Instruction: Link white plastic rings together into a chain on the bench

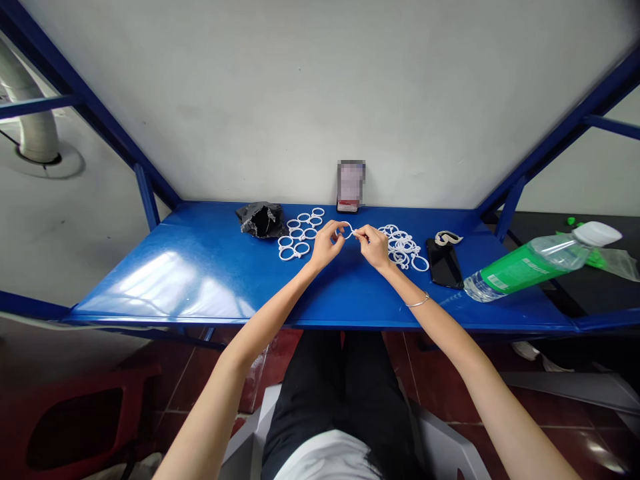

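Observation:
Both my hands meet over the middle of the blue table (pixel 200 267), pinching one white plastic ring (pixel 346 229) between them. My left hand (pixel 327 243) grips the ring's left side with closed fingers. My right hand (pixel 373 245) pinches its right end, a thin bracelet on that wrist. To the left lie several white rings (pixel 300 233) laid out flat and apart. To the right sits a looser pile of white rings (pixel 405 248), overlapping one another.
A crumpled black bag (pixel 260 219) lies at the back left. A phone (pixel 351 187) leans upright against the wall. A dark phone (pixel 444 263), a small beige ring-shaped item (pixel 447 237) and a tipped plastic water bottle (pixel 530 263) sit at the right. Blue frame struts flank both sides.

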The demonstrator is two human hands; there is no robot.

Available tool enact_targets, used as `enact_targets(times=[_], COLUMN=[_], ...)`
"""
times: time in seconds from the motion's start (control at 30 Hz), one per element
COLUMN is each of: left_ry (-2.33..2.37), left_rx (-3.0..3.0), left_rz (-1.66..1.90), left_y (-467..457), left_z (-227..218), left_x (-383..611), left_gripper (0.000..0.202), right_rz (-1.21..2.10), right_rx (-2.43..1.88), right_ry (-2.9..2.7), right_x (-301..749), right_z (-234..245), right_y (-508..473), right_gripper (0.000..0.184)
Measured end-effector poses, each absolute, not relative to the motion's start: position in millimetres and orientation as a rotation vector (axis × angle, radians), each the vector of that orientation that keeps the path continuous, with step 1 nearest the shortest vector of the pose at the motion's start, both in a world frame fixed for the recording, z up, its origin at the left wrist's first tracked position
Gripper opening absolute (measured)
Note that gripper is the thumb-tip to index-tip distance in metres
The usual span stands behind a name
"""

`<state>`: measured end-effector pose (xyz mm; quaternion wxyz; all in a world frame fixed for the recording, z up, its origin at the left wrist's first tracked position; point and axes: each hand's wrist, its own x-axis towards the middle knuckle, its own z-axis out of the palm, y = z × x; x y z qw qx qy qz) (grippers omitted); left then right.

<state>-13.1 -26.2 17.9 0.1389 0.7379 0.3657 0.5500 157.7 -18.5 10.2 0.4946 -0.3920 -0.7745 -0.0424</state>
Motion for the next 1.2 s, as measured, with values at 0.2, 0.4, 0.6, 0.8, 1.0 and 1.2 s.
enact_targets(times=[0.2,0.4,0.6,0.8,1.0,1.2], left_ry=[1.053,1.045,1.07,1.097,1.119,1.112], left_rx=[2.13,2.12,2.119,2.119,2.112,2.116], left_rz=[1.597,1.612,1.597,1.589,1.574,1.574], left_y=[-27,-26,-26,-27,-27,-26], left_z=[20,19,20,22,21,20], left_x=[-14,-14,-16,-16,-15,-16], left_gripper=[0.02,0.018,0.021,0.024,0.023,0.02], right_rz=[-0.033,0.019,-0.001,0.013,0.018,0.024], right_rx=[-0.958,-0.945,-0.925,-0.953,-0.957,-0.937], right_ry=[-1.863,-1.847,-1.851,-1.862,-1.888,-1.916], right_x=[157,157,156,155,155,155], right_z=[10,11,16,19,21,20], right_y=[-18,-19,-22,-24,-25,-24], right_gripper=[0.035,0.033,0.029,0.029,0.029,0.03])
